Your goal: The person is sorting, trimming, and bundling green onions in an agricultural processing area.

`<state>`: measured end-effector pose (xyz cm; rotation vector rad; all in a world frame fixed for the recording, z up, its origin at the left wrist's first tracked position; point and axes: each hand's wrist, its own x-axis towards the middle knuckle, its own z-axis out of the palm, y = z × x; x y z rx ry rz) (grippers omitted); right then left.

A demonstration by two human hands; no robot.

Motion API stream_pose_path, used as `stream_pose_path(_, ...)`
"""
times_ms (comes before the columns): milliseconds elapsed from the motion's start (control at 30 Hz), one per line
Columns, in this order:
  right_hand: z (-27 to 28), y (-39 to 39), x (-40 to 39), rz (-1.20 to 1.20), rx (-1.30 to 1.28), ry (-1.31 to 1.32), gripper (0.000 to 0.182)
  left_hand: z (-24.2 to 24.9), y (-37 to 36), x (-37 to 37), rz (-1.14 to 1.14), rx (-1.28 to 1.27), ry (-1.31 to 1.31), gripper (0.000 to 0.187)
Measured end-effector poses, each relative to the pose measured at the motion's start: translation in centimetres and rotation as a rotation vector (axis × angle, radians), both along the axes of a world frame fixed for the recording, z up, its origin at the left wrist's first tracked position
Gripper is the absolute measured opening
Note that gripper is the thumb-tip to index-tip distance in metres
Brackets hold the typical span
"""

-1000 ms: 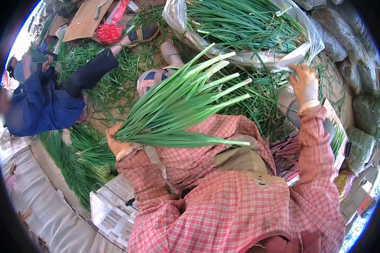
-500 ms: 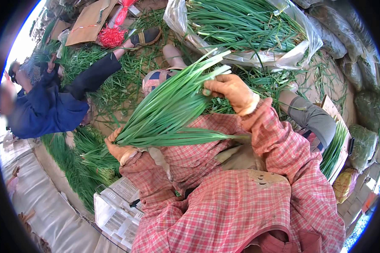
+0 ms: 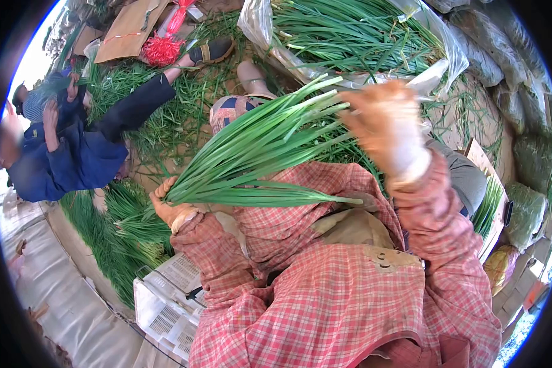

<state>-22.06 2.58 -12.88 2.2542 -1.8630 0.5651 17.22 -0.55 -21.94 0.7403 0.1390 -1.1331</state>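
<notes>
My left hand (image 3: 170, 202), in an orange-tan glove, is closed around the leafy end of a bunch of garlic chives (image 3: 251, 147). The long green leaves fan out over my lap, their pale stem ends pointing up and right. A few stalks hang apart, lower than the rest, across my checked clothing. My right hand (image 3: 383, 126), gloved too, is smeared by motion beside the pale stem ends; its fingers cannot be made out, nor whether it touches the stems.
Ahead lies a plastic-lined heap of chives (image 3: 356, 43). A co-worker in blue (image 3: 73, 153) sits at left, near loose leaves on the ground. More chives (image 3: 122, 239) lie by a white crate (image 3: 172, 294). Filled plastic bags (image 3: 533, 153) are stacked at right.
My right hand has come off the stem ends toward the right and is now blurred. The stem ends spread slightly wider. My left hand keeps its hold. The co-worker's arm has risen.
</notes>
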Motion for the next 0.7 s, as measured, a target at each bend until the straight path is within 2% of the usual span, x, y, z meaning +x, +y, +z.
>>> stream_pose_path(67, -1.2, -1.6, 3.3, -0.005, 0.162, 0.11, 0.029, 1.1, -0.3, -1.2, 0.06, 0.118, -0.088, 0.033)
stream_pose_path(133, -2.6, -2.8, 4.4, -0.022, 0.189, 0.075, 0.033, 2.5, -0.4, -3.0, 0.129, 0.213, -0.215, 0.033)
stream_pose_path(167, -3.2, -3.1, 4.7, -0.025, 0.19, 0.049, 0.033, 2.3, -0.3, -2.6, 0.116, 0.169, -0.192, 0.032)
stream_pose_path(267, -4.1, -3.3, 5.2, 0.038, 0.312, -0.101, 0.031, 0.6, 0.1, -0.9, 0.039, 0.025, -0.062, 0.032)
stream_pose_path(367, -4.4, -3.6, 4.8, 0.152, 0.378, -0.379, 0.028, 0.5, -0.4, -1.2, 0.086, 0.12, -0.192, 0.032)
stream_pose_path(400, -4.6, -3.5, 4.3, 0.184, 0.411, -0.573, 0.019, 0.8, -0.5, -1.4, 0.05, 0.066, -0.129, 0.033)
stream_pose_path(433, -4.8, -3.1, 4.2, 0.152, 0.294, -0.566, 0.014, 1.3, -0.4, -1.6, 0.018, 0.012, -0.067, 0.033)
stream_pose_path(500, -4.2, -2.2, 4.1, 0.012, 0.271, -0.171, 0.013, 2.1, -0.4, -1.9, 0.016, -0.036, -0.021, 0.033)
stream_pose_path(567, -4.8, -1.5, 2.7, -0.108, 0.256, 0.007, 0.014, 2.4, -0.5, -2.3, 0.065, -0.019, -0.055, 0.033)
stream_pose_path(600, -5.5, -1.2, 1.0, -0.067, 0.095, 0.004, 0.012, 2.2, -0.4, -2.2, 0.05, -0.035, -0.027, 0.034)
stream_pose_path(633, -5.9, -0.8, -0.5, -0.112, 0.134, -0.057, 0.014, 1.9, -0.2, -1.9, 0.035, -0.052, 0.002, 0.034)
stream_pose_path(700, -6.3, 0.6, -4.1, -0.106, 0.051, -0.265, 0.019, 1.6, -0.1, -1.5, 0.01, -0.077, 0.049, 0.035)
